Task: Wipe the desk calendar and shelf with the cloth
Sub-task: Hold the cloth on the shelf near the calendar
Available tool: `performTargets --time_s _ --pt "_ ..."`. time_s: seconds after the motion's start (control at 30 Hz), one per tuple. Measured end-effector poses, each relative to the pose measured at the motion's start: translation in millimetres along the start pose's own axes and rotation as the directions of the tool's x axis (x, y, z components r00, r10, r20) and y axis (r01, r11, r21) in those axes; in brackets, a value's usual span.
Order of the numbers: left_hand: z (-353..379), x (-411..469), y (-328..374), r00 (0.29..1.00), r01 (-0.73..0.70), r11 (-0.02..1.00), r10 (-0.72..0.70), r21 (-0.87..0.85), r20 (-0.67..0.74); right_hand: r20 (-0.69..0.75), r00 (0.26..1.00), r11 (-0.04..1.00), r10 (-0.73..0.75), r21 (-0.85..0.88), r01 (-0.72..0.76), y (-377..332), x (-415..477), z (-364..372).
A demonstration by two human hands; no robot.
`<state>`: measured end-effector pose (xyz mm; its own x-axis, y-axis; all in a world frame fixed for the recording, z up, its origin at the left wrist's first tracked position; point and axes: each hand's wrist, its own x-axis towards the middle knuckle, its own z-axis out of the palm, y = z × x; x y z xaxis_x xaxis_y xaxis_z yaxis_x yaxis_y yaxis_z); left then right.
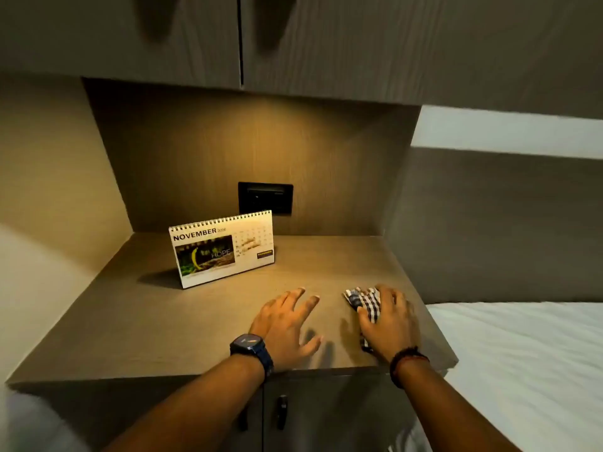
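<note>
Here the right hand point(388, 321) lies palm-down on a checked cloth point(363, 303), fingers curled over the bunched fabric and pressing it to the shelf point(130, 321) near the front right corner. The left hand point(287, 324) rests beside it, fingers spread flat on the wood and holding nothing. The desk calendar point(223, 247) stands upright on its tent base further back and to the left, well apart from both hands, its spiral binding uppermost and the November page facing forward.

Handling, as judged: the cloth is soft and limp and will conform under a flat palm, so it is best driven by downward pressure rather than pinched. The calendar appears to be light card on a wire spiral; it would likely tip or slide if wiped unsupported, so the free hand should steady it by a side edge or by the base, not by the loose pages.

Setting: the shelf is a smooth wood-grain top over a cabinet with dark door handles point(281, 412). A warm downlight falls from the overhead cupboards point(195, 37); a dark switch plate point(266, 198) sits in the back panel, and a white bed point(528, 370) adjoins on the right.
</note>
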<state>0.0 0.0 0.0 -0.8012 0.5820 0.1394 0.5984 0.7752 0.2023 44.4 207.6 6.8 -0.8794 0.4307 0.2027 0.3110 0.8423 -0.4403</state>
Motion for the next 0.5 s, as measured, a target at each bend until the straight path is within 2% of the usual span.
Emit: performTargets --time_s 0.07,0.17,0.33,0.5 --pt "21 10 -12 0.996 0.013 1.0 -0.015 0.019 0.086 0.057 0.997 0.999 0.051 -0.009 -0.051 4 11 18" --pt "46 22 -28 0.992 0.037 0.997 -0.045 0.065 0.119 0.124 0.989 0.996 0.082 -0.038 -0.077 12 23 39" --pt "70 31 -37 0.988 0.049 0.997 -0.056 0.052 0.143 0.135 0.986 0.987 0.098 -0.137 -0.079 18 32 62" --pt "76 31 -38 0.987 0.07 0.997 -0.073 0.032 0.146 0.053 0.991 0.976 0.127 -0.182 -0.115 10 32 69"
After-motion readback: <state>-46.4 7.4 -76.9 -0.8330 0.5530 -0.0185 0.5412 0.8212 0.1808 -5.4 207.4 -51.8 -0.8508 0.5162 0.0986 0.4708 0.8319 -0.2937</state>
